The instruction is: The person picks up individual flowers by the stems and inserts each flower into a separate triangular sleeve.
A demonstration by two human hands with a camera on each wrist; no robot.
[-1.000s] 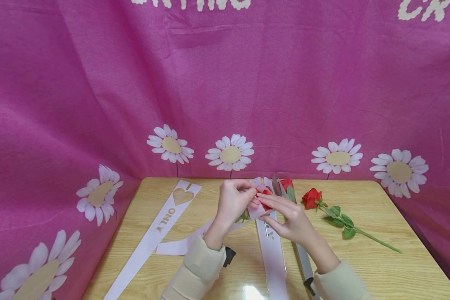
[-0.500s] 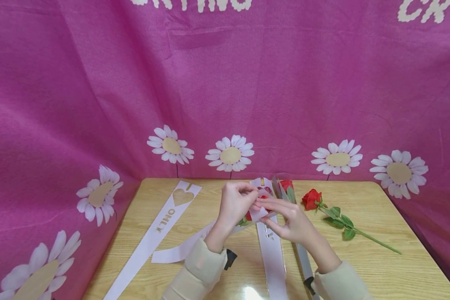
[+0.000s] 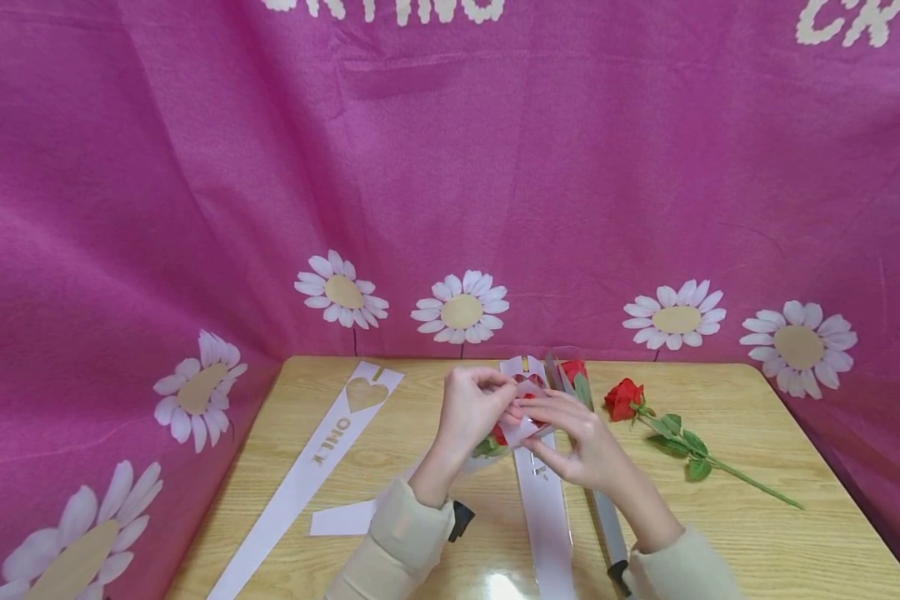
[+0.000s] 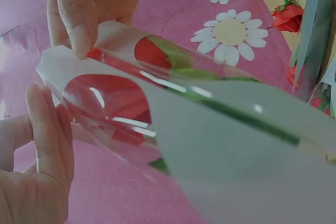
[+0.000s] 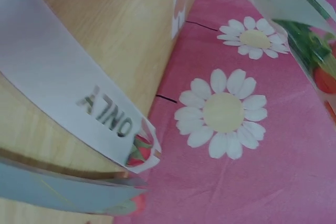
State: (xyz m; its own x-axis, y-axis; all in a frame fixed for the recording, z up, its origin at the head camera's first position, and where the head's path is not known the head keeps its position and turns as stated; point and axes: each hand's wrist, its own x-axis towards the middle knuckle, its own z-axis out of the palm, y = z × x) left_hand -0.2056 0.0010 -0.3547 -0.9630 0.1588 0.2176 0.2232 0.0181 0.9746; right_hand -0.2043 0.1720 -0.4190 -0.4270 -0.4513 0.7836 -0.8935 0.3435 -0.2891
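Note:
Both hands hold a white-and-clear flower sleeve (image 4: 226, 140) around a red rose (image 4: 113, 100), raised above the table. My left hand (image 3: 472, 408) pinches at the sleeve's mouth with thumb and index finger. From the right, my right hand (image 3: 581, 433) holds the same end, fingers laid over it and thumb below; that thumb presses on the sleeve in the left wrist view. The sleeve's narrow tail slants down to the left behind my left forearm. In the right wrist view only part of the sleeve shows, at the upper right, and neither hand is seen.
A flat white sleeve (image 3: 300, 475) with a heart window and "ONLY" lies at left. Under the hands lies another white sleeve (image 3: 543, 521) with a rose in it. Beside it is a grey sleeved rose (image 3: 603, 525). A bare red rose (image 3: 625, 397) rests at right.
The held sleeve has turned slightly, so its white edge covers more of the rose's petals. Its tail has dropped a little toward me. Both hands stay almost in place.

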